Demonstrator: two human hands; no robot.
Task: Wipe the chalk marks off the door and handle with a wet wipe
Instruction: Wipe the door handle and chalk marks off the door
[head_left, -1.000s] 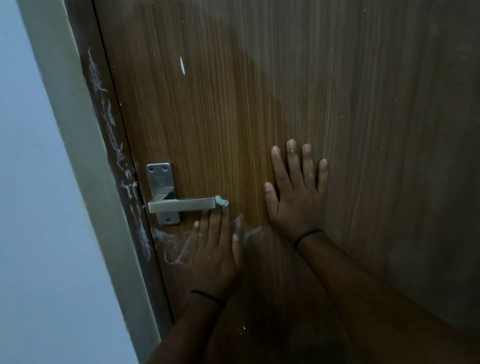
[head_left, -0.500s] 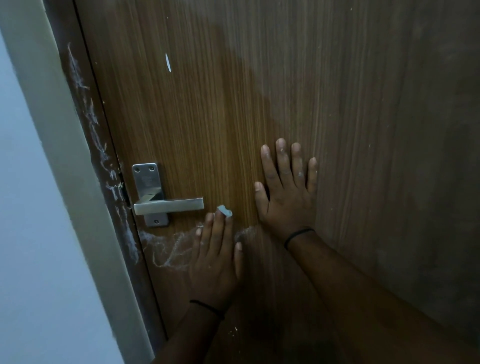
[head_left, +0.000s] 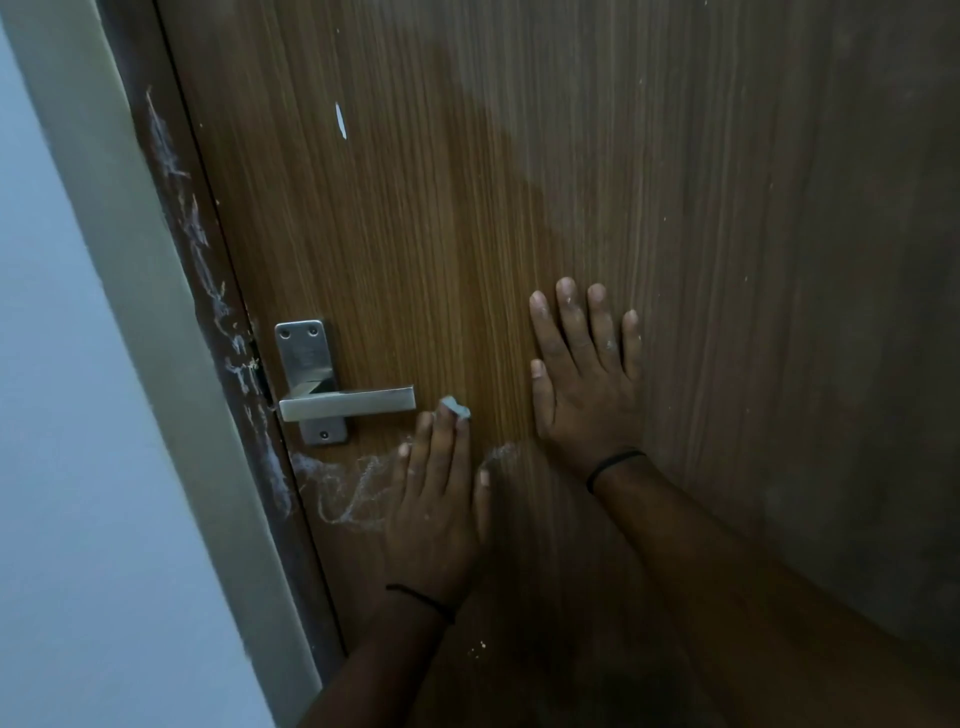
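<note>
A brown wooden door (head_left: 519, 208) fills the view, with a steel lever handle (head_left: 347, 402) on a plate at its left edge. White chalk scribbles (head_left: 343, 493) lie under the handle, and more chalk streaks (head_left: 208, 249) run down the dark frame strip. My left hand (head_left: 441, 499) presses flat on the door just below and right of the handle tip, a small pale wet wipe (head_left: 456, 406) pinned under its fingertips. My right hand (head_left: 582, 374) rests flat on the door, fingers spread, holding nothing.
A pale wall and door frame (head_left: 104, 364) stand to the left. A small white fleck (head_left: 340, 120) marks the door above the handle. The right part of the door is in shadow.
My left hand slid the wipe from the handle's tip down and to the right onto the door. The right hand stays planted. The view shifted slightly.
</note>
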